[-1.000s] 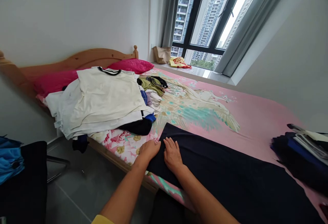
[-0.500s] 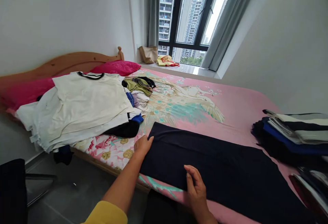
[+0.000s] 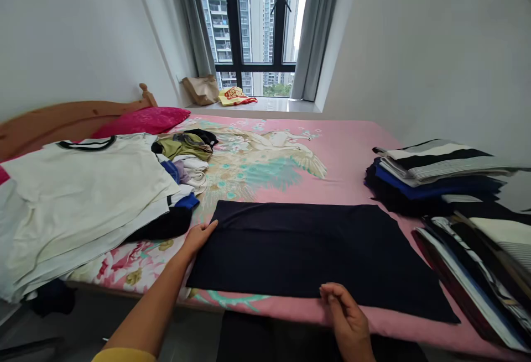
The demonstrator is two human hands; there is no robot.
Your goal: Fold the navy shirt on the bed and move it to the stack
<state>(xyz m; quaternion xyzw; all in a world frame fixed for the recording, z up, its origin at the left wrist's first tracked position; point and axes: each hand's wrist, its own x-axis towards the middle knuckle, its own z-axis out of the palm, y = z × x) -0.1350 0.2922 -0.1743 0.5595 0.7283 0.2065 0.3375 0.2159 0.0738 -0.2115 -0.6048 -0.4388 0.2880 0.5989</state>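
Note:
A dark navy garment (image 3: pixel 298 246), folded into a long flat shape, lies along the bed's near side. My left hand (image 3: pixel 202 236) holds its left edge, the thumb on top and the other fingers partly hidden. At the garment's front edge is my right hand (image 3: pixel 348 318), its fingers loosely curled with nothing visible in them. To the left, a white T-shirt (image 3: pixel 89 185) with a dark-trimmed neck is spread over other pale clothes.
Beyond the T-shirt sits a heap of crumpled clothes (image 3: pixel 186 149). Stacks of folded clothes (image 3: pixel 440 163) stand at the right. The bed (image 3: pixel 344 152) has a pink patterned sheet and a wooden headboard (image 3: pixel 78 113). A paper bag (image 3: pixel 202 90) rests on the windowsill.
The view has swung to the right, showing more of the folded stacks. My right hand has shifted right along the garment to its front edge; my left stays at the left edge.

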